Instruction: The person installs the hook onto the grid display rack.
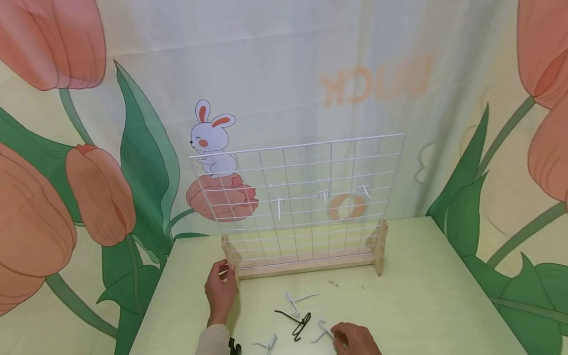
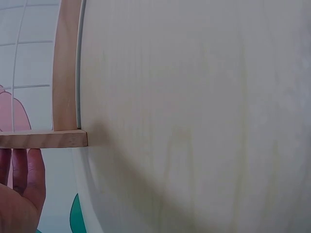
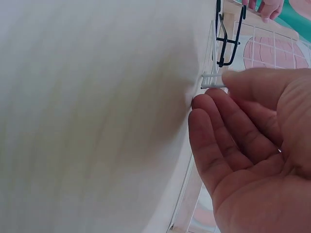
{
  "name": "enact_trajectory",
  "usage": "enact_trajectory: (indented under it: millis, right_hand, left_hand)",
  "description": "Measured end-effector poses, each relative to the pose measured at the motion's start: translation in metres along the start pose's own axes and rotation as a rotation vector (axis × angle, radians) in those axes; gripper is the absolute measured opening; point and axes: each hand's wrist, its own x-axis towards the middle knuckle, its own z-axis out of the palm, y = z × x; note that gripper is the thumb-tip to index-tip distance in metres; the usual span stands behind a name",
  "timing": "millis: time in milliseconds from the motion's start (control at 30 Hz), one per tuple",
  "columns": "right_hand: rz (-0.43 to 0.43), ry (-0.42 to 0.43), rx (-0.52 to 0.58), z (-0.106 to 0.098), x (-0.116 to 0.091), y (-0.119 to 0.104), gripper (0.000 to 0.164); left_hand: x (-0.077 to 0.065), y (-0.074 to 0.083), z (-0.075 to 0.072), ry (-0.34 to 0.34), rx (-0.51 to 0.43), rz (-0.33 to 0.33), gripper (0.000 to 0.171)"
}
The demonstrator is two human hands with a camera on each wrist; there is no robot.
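Observation:
My left hand (image 1: 220,291) is at the left end of a wooden stand (image 1: 306,266). In the left wrist view its fairly straight fingers (image 2: 36,174) rest against the outer side of the stand's wooden end piece (image 2: 43,140). The stand holds a white wire grid panel (image 1: 297,197) upright. Near the front of the table my right hand (image 1: 355,337) pinches a white wire hook (image 1: 326,331) between thumb and forefinger, and the other fingers are bent below. Just left of that hook lies a black wire hook (image 1: 301,325).
Another white hook (image 1: 293,303) lies behind the black one, and a further white hook (image 1: 268,343) is at the front edge of view. On the grid hang three white hooks, one left (image 1: 279,207) and two right. Small bits (image 1: 333,283) lie before the stand on the table (image 1: 426,296).

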Motion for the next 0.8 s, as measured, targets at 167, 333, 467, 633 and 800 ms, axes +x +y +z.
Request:
enact_trajectory:
  millis: [167,333,467,633,800]
  right_hand:
    - [-0.031,0.019,-0.008,0.000,0.001,-0.002,0.015]
    - [-0.043,0.063,-0.071,0.003,0.005,-0.002,0.013]
    - [-0.082,0.116,-0.118,0.005,0.006,-0.003,0.014]
    - [-0.085,0.167,-0.137,0.004,0.006,-0.007,0.016]
    - [-0.053,0.178,-0.147,0.000,0.009,-0.010,0.015]
  left_hand:
    - [0.000,0.000,-0.001,-0.001,0.005,-0.014,0.027]
    - [0.001,0.000,-0.001,-0.007,-0.007,-0.013,0.027]
    - [0.001,0.000,0.000,-0.008,-0.008,-0.016,0.027]
    - [0.001,0.001,0.000,-0.007,-0.007,-0.014,0.027]
    - [0.001,0.001,0.000,-0.004,-0.005,-0.006,0.026]
